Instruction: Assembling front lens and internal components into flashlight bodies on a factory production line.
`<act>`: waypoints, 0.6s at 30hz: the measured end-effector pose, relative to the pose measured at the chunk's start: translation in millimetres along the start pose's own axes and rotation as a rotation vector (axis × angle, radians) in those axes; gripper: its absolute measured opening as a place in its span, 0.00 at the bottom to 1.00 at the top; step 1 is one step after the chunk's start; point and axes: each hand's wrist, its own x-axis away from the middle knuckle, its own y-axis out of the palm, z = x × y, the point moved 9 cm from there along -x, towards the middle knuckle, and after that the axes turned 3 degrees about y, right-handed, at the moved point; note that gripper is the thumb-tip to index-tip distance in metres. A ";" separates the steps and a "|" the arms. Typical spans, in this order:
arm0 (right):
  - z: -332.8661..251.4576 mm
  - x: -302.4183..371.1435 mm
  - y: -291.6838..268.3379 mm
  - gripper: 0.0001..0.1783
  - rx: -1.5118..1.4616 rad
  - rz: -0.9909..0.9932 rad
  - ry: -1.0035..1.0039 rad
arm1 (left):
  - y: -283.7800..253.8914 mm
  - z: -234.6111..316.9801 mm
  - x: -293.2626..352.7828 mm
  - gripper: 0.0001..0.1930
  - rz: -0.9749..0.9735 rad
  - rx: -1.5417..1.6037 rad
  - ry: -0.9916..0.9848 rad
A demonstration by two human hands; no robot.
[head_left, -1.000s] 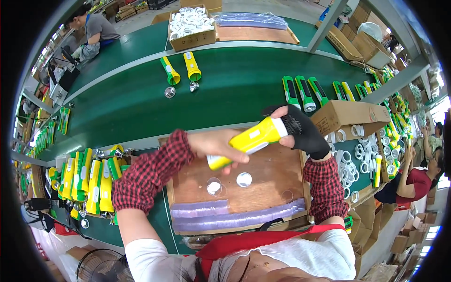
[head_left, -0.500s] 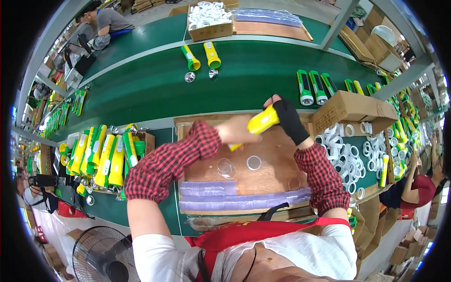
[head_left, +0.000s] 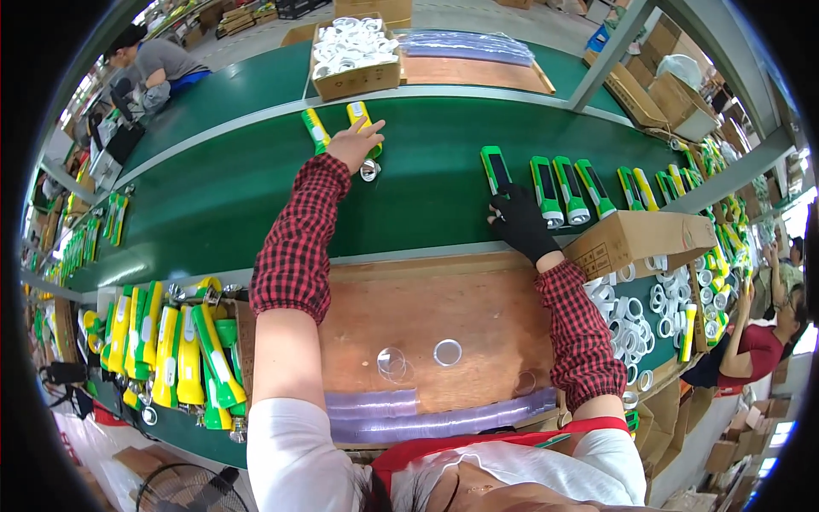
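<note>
My left hand (head_left: 348, 148) reaches to the far left of the green belt with its fingers spread. It is over a yellow-and-green flashlight body (head_left: 357, 112), partly hidden by the hand. Beside it lies a second flashlight body (head_left: 316, 130), and a shiny reflector (head_left: 369, 171) sits just below the fingers. In a black fingerless glove, my right hand (head_left: 519, 224) is closed round the near end of a green flashlight with a dark panel (head_left: 494, 164), low over the belt. Similar flashlights (head_left: 571, 189) lie in a row to its right.
Before me, a wooden board (head_left: 426, 299) carries a white ring (head_left: 447, 352), loose clear discs (head_left: 392, 364) and rows of stacked discs (head_left: 444, 416). Flashlight bodies (head_left: 166, 354) crowd the left. A cardboard box (head_left: 636, 239) and white rings (head_left: 627, 328) stand right. Co-workers sit at both sides.
Both hands have moved from above the board out to the belt. My right hand has carried the flashlight to the row's left end; my left hand has left it and gone to the flashlight bodies.
</note>
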 end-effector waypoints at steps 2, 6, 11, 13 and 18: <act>-5.9 -0.2 -12.9 0.14 0.014 0.048 0.024 | -18.4 21.2 -4.8 0.27 0.033 0.128 0.131; -46.8 -1.0 -51.6 0.16 -0.474 0.168 0.207 | -86.8 100.1 20.1 0.30 0.377 0.360 0.250; -75.2 29.4 -54.6 0.17 -1.126 0.025 0.510 | -154.4 176.8 76.8 0.31 0.403 0.839 0.088; -78.9 51.1 -76.7 0.17 -1.135 0.100 0.496 | -173.3 200.7 95.3 0.33 0.403 0.994 0.033; -114.6 92.2 -134.8 0.16 -1.180 0.187 0.428 | -191.4 250.0 165.5 0.32 0.143 1.274 -0.141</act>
